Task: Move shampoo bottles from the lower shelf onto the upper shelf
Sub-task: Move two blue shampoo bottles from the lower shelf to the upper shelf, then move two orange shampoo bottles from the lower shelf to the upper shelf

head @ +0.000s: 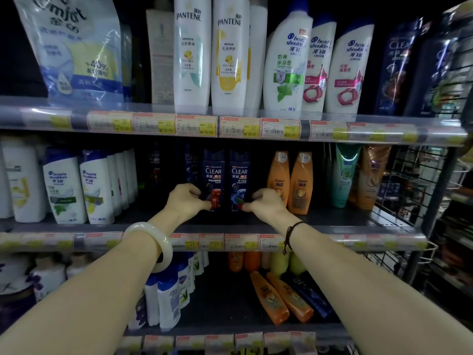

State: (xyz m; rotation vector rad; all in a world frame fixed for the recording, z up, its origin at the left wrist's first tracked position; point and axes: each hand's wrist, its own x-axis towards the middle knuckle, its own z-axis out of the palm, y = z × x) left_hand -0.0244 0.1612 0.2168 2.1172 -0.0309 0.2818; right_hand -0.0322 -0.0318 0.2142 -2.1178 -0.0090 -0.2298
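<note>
Two dark blue Clear shampoo bottles stand upright side by side on the middle shelf (332,221). My left hand (185,201) grips the lower part of the left Clear bottle (214,172), thumb on its front. My right hand (266,204) grips the lower part of the right Clear bottle (239,172). Both bottles rest on the shelf. The upper shelf (320,116) above holds white Pantene bottles (192,55) and Head & Shoulders bottles (286,67) in a row.
Orange bottles (299,185) stand just right of my right hand, white Head & Shoulders bottles (64,188) to the left. More Clear bottles (190,162) stand behind. A wire rack (414,201) closes the right end. The bottom shelf holds fallen orange bottles (271,298).
</note>
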